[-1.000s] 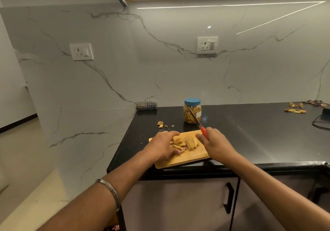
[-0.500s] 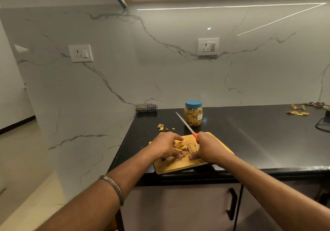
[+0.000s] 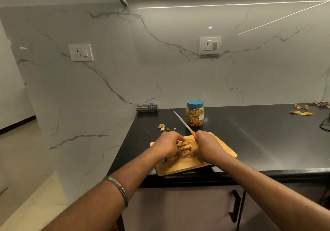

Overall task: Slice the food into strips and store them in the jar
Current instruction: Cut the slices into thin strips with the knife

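Both hands cup sliced food (image 3: 186,146) on a board (image 3: 180,167) at the counter's (image 3: 267,141) front edge: left hand (image 3: 167,146) gathering, right hand (image 3: 208,147) apparently also gripping the knife (image 3: 184,124). The lidded jar (image 3: 195,113) stands behind; strips could spill in transfer.

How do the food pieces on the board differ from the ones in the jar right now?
The pieces on the cutting board lie loose, gathered between both hands; those in the jar are packed under a closed blue lid. The board pile is small; the jar looks nearly full. Both are yellowish-brown.
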